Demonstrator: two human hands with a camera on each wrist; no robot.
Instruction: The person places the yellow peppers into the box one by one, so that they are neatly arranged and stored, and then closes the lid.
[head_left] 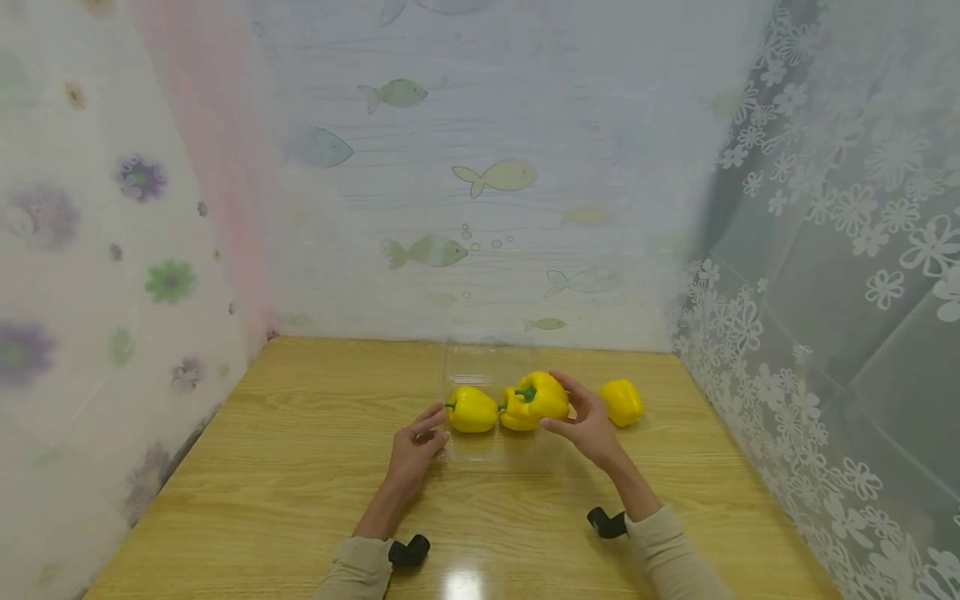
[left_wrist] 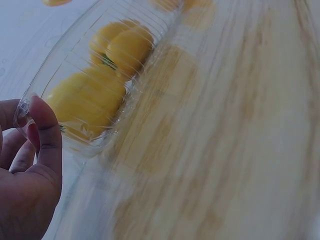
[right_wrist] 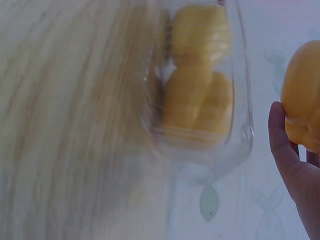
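Note:
A clear plastic container (head_left: 491,457) lies on the table and holds two yellow bell peppers, a left one (head_left: 474,410) and a right one (head_left: 513,414). My left hand (head_left: 414,454) pinches the container's left end; in the left wrist view the thumb and fingers grip its rim (left_wrist: 24,112). Above the container's right end, my right hand (head_left: 588,421) holds another yellow bell pepper (head_left: 550,398), its green stem facing left. This held pepper partly covers the right one in the head view. In the right wrist view, the held pepper (right_wrist: 305,95) is beside the container wall.
Another yellow bell pepper (head_left: 621,402) lies on the wooden table (head_left: 315,450), just right of my right hand. Behind the table hangs a fish-printed sheet (head_left: 480,208). Flower-patterned curtains flank the left (head_left: 112,250) and right (head_left: 840,292) sides. Black mounts (head_left: 409,551) are at both wrists.

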